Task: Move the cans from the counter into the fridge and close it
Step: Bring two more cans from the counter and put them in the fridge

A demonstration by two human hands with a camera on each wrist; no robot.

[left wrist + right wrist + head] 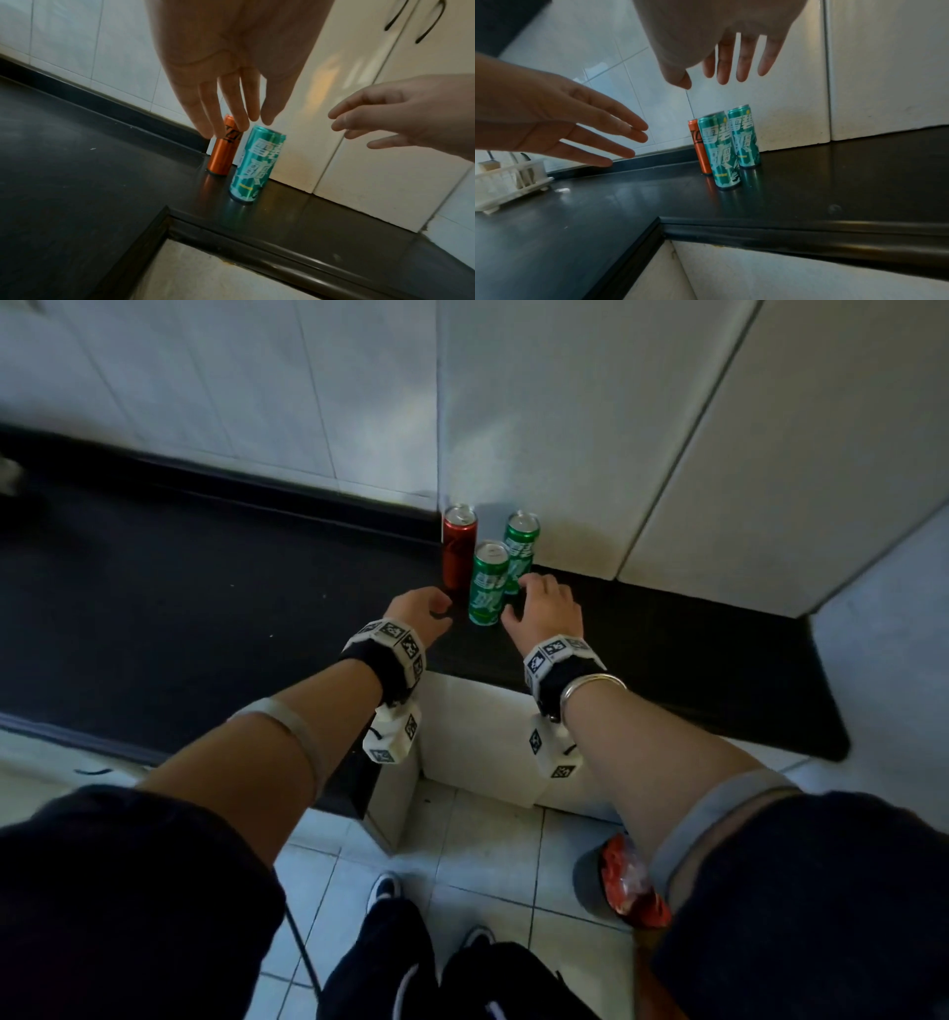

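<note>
Reaching with both hands open and empty, the left hand (418,611) or right hand (547,608) may topple the tightly clustered front green can (488,583), rear green can (520,552) and red can (458,545).

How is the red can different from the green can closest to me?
The red can is red-orange with dark markings; the near green can is green with big white writing. The red can stands back in the corner by the wall; the near green can stands nearer the counter edge, between both hands. Both stand upright, slim, untouched.
</note>
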